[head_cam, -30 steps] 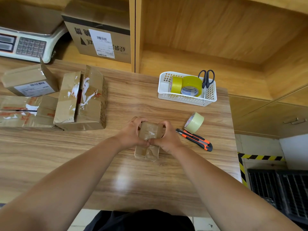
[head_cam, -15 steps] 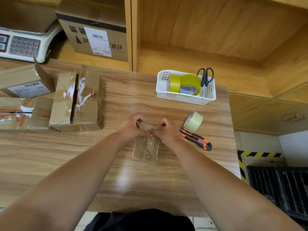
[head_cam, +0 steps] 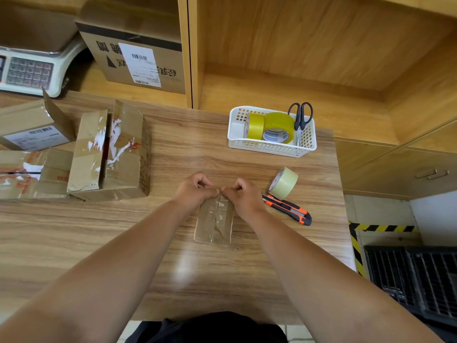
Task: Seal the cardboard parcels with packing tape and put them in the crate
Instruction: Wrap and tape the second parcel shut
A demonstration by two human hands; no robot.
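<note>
Left hand (head_cam: 195, 191): fingers (head_cam: 203, 178) curled narrow, pinching the far end of the small parcel (head_cam: 214, 222); its thumb tip touched the right thumb.
Right hand (head_cam: 243, 197): the same grip, mirrored, at the parcel's 12 o'clock edge.
Change: a second earlier I had the parcel tipped up between both palms, top face toward me. By this moment it lay flat on the desk (head_cam: 160, 256), with both hands drawn to its far end.
Meaning: I judged the top seam taped and the tape's end being pressed over the far edge. This one was nearly sealed, and the crate move had not begun.
Long axis: ran 12 to 6 o'clock, glossy taped face up, seam along that axis.
Place: desk centre, straight ahead of me.
Tape roll (head_cam: 284, 183): on edge at the parcel's 2 o'clock, just beside the knife (head_cam: 288, 210).
Crate (head_cam: 415, 276): on the floor at 4 o'clock, well apart.
Open boxes (head_cam: 111, 157): at 10 o'clock, flaps unsealed.
</note>
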